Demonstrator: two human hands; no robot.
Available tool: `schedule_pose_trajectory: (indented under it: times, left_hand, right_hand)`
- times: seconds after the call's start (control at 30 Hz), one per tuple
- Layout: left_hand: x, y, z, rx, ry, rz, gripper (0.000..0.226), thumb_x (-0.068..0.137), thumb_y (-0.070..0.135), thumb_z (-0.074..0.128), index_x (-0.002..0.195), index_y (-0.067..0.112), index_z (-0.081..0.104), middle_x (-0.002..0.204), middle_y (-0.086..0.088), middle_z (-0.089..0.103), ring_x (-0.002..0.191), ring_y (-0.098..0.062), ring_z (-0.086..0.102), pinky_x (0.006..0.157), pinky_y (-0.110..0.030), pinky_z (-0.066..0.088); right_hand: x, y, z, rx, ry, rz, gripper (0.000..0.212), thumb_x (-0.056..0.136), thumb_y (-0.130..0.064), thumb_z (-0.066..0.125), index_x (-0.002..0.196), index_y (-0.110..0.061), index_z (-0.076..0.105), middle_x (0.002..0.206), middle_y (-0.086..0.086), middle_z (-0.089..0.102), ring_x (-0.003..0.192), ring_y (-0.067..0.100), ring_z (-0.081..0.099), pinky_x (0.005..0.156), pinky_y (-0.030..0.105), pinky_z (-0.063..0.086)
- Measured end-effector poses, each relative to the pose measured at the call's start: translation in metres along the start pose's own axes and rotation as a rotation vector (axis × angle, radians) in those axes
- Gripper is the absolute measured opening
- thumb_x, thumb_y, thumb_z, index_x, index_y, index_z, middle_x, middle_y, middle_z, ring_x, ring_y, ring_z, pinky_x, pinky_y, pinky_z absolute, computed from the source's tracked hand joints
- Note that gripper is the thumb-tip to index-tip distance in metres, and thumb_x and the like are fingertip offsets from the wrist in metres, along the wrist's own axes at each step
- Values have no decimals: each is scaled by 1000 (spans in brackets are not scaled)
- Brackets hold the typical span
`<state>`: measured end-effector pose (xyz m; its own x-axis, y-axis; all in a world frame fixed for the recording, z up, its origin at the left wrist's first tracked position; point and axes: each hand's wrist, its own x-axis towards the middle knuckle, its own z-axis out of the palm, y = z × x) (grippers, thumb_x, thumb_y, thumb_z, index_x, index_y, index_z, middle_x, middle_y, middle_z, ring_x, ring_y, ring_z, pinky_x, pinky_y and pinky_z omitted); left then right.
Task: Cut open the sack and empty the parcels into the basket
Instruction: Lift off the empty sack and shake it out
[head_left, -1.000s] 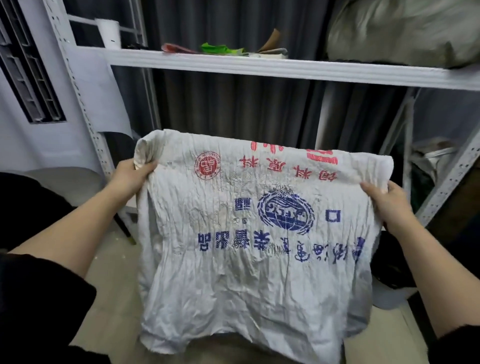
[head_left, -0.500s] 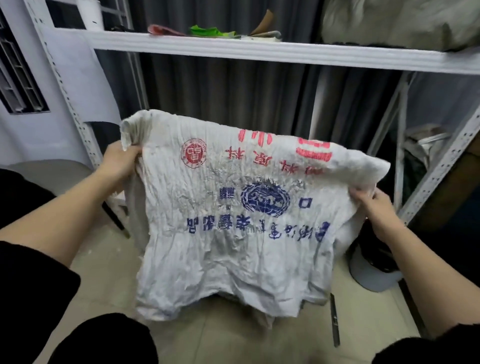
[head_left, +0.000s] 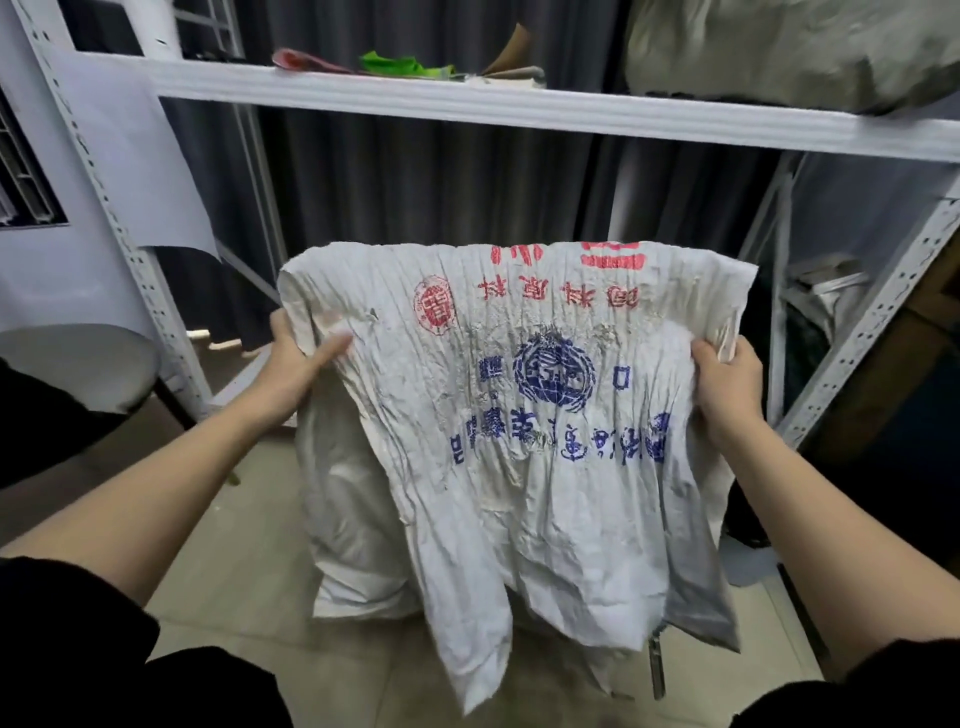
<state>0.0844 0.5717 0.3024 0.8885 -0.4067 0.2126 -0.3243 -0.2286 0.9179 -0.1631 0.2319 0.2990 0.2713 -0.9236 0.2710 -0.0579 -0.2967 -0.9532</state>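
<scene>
Nearest, black sleeves at the bottom corners. Left hand (head_left: 298, 358) gripping the sack (head_left: 519, 441) at its left edge, thumb laid flat on the cloth, other fingers hidden behind it. Right hand (head_left: 724, 384) with fingers clamped round the bunched right edge. Sack held upside down, limp and flat, open end hanging just above the floor (head_left: 249, 587). No parcels or basket visible; probably emptied. Best to keep both grips high, shake firmly, then check the lower folds for stragglers. Beyond, a white rack shelf (head_left: 519, 106) and dark curtain (head_left: 415, 182).
</scene>
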Motion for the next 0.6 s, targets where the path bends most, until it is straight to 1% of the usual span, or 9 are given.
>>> schedule_pose_trajectory:
  times: [0.07,0.13,0.2,0.27,0.3,0.37,0.43,0.5,0.6]
  left_hand:
    - [-2,-1,9,216,23,64,103,64,50,80,139,11,22,135,-1,35,125,-16,37,106,-32,31]
    - [-4,1,20,226,102,47,97,68,44,80,139,10,24,140,-8,31,131,-22,35,110,-38,29]
    - [-5,4,34,141,87,-20,96,74,44,74,144,12,18,146,-10,25,136,-23,27,112,-38,24]
    - [-6,8,46,119,40,-55,106,73,47,74,149,16,6,152,-9,15,139,-23,21,114,-39,20]
    - [-6,10,51,127,39,-76,114,71,48,76,151,18,1,154,-8,11,140,-24,21,114,-40,21]
    - [-6,6,61,207,72,-131,120,68,46,80,151,19,-3,153,-10,10,137,-30,29,110,-44,28]
    - [-4,3,68,268,76,-161,107,73,33,79,148,15,5,148,-14,20,129,-36,40,103,-45,36]
    - [3,0,62,275,39,-134,83,79,17,73,141,7,19,141,-18,37,125,-39,44,99,-42,38]
    - [18,-9,23,283,17,-42,65,78,6,71,135,3,39,133,-18,51,120,-32,51,101,-38,39]
  right_hand:
    - [1,1,-2,34,-5,16,14,93,-21,55,103,-12,57,83,0,58,73,14,52,70,33,42]
    - [-2,0,-1,64,-23,11,14,93,-21,55,104,-14,57,79,-4,54,68,10,49,67,29,40]
    - [-5,-2,0,89,-38,9,10,93,-22,55,102,-18,56,82,-3,56,73,12,51,70,30,41]
    - [-8,-6,0,127,-38,14,9,93,-21,55,102,-19,55,90,1,60,82,17,55,75,32,43]
    - [-10,-8,1,138,-42,14,9,93,-20,54,102,-20,55,93,3,61,86,19,56,78,34,45]
    - [-16,-13,6,162,-61,4,9,93,-20,54,102,-20,56,96,2,63,92,19,59,84,34,47]
    - [-20,-19,10,190,-94,-11,10,94,-19,54,103,-21,57,92,-3,64,87,13,61,78,26,48]
    - [-19,-25,3,194,-90,-13,11,94,-20,54,104,-22,58,89,-4,64,77,8,59,69,20,47]
    - [-3,-28,-33,129,-17,-48,11,92,-20,55,102,-19,59,91,0,64,79,11,59,74,28,46]
